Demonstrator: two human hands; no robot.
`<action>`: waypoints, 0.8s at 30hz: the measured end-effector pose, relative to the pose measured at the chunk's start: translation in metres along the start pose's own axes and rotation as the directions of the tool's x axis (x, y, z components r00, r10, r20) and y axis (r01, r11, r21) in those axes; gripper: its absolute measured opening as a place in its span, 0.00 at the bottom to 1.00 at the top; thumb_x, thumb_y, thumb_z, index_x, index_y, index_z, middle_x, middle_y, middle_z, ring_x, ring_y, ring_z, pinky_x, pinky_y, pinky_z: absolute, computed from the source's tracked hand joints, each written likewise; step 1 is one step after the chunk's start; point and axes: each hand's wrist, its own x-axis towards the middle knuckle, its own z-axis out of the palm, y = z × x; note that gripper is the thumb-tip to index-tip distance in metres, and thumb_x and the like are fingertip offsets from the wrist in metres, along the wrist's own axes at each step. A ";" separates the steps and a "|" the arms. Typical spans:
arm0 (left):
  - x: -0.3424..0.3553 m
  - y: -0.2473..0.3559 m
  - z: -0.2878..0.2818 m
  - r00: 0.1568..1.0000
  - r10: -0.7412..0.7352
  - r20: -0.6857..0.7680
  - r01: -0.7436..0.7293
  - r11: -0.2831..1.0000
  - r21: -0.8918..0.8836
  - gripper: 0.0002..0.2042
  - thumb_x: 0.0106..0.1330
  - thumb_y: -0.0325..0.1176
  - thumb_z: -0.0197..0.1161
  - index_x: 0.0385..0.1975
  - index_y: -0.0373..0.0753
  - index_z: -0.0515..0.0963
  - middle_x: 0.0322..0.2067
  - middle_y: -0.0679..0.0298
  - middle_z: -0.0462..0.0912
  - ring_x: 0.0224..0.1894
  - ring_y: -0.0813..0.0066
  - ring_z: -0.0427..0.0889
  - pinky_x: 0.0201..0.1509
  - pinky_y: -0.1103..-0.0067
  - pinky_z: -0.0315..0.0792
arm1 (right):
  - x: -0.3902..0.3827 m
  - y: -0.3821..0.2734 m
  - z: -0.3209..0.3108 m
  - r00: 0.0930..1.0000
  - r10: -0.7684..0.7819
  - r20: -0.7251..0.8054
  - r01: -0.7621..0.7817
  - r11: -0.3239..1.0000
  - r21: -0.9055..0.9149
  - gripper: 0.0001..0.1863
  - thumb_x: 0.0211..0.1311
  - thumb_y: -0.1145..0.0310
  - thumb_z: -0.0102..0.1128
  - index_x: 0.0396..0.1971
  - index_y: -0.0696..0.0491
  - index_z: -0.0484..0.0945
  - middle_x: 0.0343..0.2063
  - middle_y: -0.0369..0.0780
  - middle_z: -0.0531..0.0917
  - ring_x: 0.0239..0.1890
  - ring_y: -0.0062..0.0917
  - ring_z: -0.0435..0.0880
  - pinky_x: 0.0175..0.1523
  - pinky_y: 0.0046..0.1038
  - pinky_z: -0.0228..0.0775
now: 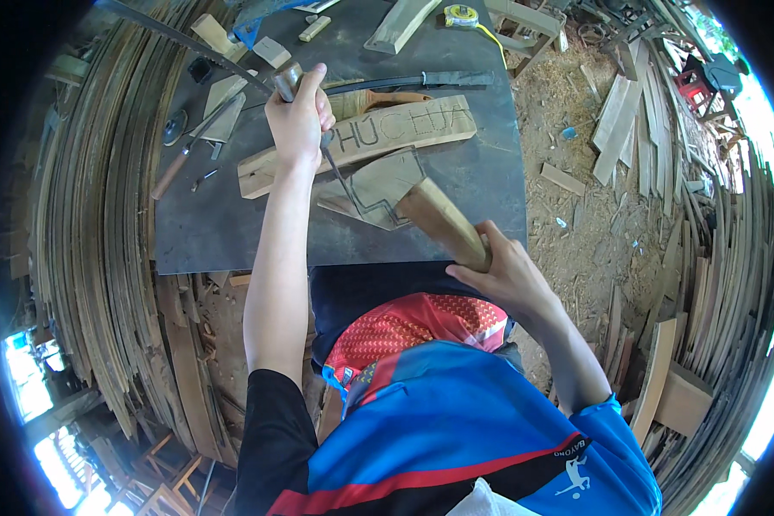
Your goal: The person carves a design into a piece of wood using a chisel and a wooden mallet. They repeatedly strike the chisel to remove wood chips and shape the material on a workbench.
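My left hand (297,120) is closed round the wooden handle of a chisel (287,81), whose butt sticks up above the thumb. Its thin dark shank slants down from the fist toward a small angular board (378,185) with dark lines drawn on it; whether the tip touches cannot be told. In my right hand (507,271) is a thick wooden block (443,224), gripped at its near end and tilted over that board's right edge. Behind lies a longer wooden board (404,131) marked with drawn letters, partly covered by my left hand and forearm.
On the dark table (215,241) are a long dark bar (176,36), a wooden-handled tool (181,159), a black curved strip (387,83), a yellow tape measure (461,15) and wood offcuts (402,24). Stacked planks (103,215) line the left; more planks (636,120) lie right.
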 end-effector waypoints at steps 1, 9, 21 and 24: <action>0.000 0.000 0.000 0.999 0.005 -0.032 -0.005 1.000 -0.002 0.21 0.69 0.39 0.68 0.17 0.46 0.65 0.13 0.75 0.63 0.13 0.85 0.60 0.19 0.82 0.53 | 0.002 -0.001 -0.005 0.999 -0.024 -0.029 0.024 1.000 0.005 0.31 0.57 0.56 0.74 0.52 0.59 0.70 0.36 0.58 0.85 0.42 0.55 0.86 0.46 0.46 0.78; -0.022 0.001 -0.001 0.962 0.254 -0.096 -0.250 0.967 0.058 0.18 0.71 0.30 0.65 0.18 0.43 0.67 0.11 0.72 0.66 0.10 0.83 0.63 0.14 0.79 0.55 | 0.021 -0.022 -0.041 0.986 -0.050 -0.161 0.077 0.982 0.172 0.37 0.53 0.63 0.76 0.61 0.59 0.69 0.46 0.53 0.85 0.53 0.40 0.86 0.58 0.37 0.74; -0.062 0.013 -0.008 0.964 0.203 0.172 -0.188 0.977 -0.099 0.12 0.67 0.27 0.70 0.24 0.40 0.73 0.17 0.75 0.72 0.17 0.89 0.69 0.19 0.85 0.60 | 0.017 0.000 0.000 0.995 -0.086 -0.041 0.090 0.990 0.111 0.39 0.51 0.69 0.73 0.65 0.63 0.70 0.49 0.48 0.85 0.53 0.27 0.84 0.60 0.31 0.73; -0.103 0.014 -0.025 0.929 0.341 0.144 -0.324 0.937 -0.128 0.09 0.66 0.22 0.66 0.26 0.37 0.73 0.18 0.70 0.74 0.17 0.86 0.71 0.19 0.84 0.62 | 0.016 0.001 0.004 0.993 -0.088 -0.084 0.094 0.992 0.079 0.37 0.51 0.68 0.71 0.63 0.60 0.71 0.47 0.55 0.86 0.54 0.44 0.86 0.59 0.37 0.75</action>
